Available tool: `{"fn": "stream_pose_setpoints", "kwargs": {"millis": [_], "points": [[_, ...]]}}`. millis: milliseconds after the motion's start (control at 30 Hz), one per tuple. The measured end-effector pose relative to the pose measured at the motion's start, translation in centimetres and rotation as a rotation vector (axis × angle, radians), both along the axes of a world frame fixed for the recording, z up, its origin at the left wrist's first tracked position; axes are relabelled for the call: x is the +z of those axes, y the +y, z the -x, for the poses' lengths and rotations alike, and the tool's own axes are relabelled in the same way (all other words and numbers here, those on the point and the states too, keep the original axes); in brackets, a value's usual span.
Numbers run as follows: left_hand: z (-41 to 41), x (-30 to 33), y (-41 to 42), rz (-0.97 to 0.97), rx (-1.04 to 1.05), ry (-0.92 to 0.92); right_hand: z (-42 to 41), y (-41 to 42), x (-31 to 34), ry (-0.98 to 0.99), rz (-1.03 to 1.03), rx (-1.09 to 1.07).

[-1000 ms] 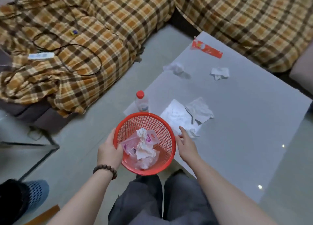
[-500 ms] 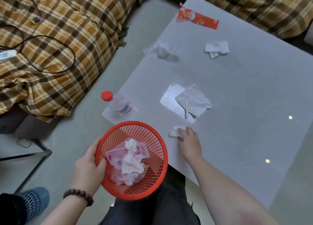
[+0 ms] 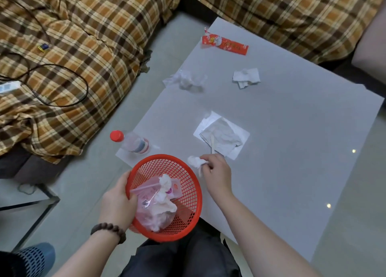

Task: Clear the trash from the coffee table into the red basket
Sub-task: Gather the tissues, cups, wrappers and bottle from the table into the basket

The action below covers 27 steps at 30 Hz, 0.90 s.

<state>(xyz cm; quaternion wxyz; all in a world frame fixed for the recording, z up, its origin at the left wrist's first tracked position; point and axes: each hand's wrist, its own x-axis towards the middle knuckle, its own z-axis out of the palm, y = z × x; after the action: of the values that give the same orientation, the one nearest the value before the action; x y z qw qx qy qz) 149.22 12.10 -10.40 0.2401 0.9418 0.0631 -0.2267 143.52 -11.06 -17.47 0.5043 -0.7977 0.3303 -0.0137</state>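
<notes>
My left hand (image 3: 118, 203) grips the rim of the red basket (image 3: 188, 214), held off the near left corner of the grey coffee table (image 3: 292, 151). Inside the basket lie a pink plastic bag and crumpled tissues. My right hand (image 3: 216, 173) pinches a small crumpled white tissue (image 3: 194, 161) just right of the basket's rim. On the table lie a flat white paper with a crumpled napkin (image 3: 223, 137), a crumpled clear wrapper (image 3: 186, 81), a folded tissue (image 3: 246, 77) and a red snack wrapper (image 3: 225, 45).
A clear water bottle with a red cap (image 3: 131, 142) stands at the table's left corner. Plaid-covered sofas (image 3: 83, 47) border the table at left and back, with a black cable on the left one. My dark trousers (image 3: 179, 256) are below the basket.
My right hand has closed on the small crumpled tissue and lifted it towards the basket. The basket has stayed in my left hand; the view shifted slightly.
</notes>
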Motion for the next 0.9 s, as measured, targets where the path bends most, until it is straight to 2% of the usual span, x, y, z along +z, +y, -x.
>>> {"fn": "stream_pose_setpoints", "kwargs": {"millis": [133,233,300,400,500,600,667,800,900], "points": [[0.0,1.1,-1.3,0.004,0.009,0.006,-0.5,0.9,2.3,-0.046,-0.053,0.198],[-0.2,1.8,-1.4,0.019,0.032,-0.033,-0.8,0.7,2.6,0.004,-0.053,0.454],[-0.3,2.1,-1.1,0.025,0.051,-0.049,-1.0,0.1,2.6,0.012,-0.051,0.548],[-0.6,2.3,-0.9,0.025,0.066,-0.037,-1.2,-1.5,2.6,-0.007,-0.086,0.548],[-0.8,2.4,-1.1,0.041,0.080,-0.038,-1.6,-3.7,1.5,-0.011,-0.105,0.396],[-0.8,2.3,-1.5,0.051,0.092,-0.030,-2.0,-6.6,-1.7,0.109,0.022,0.209],[-0.9,2.2,-1.8,0.059,0.108,-0.035,-2.4,-8.3,-4.3,0.237,0.122,0.171],[-1.2,2.4,-2.0,0.102,0.152,-0.001,-4.1,-9.7,-9.0,0.420,0.344,0.362],[-1.2,2.0,-1.9,0.172,0.209,0.006,-5.3,-9.7,-11.4,0.488,0.420,0.459]]}}
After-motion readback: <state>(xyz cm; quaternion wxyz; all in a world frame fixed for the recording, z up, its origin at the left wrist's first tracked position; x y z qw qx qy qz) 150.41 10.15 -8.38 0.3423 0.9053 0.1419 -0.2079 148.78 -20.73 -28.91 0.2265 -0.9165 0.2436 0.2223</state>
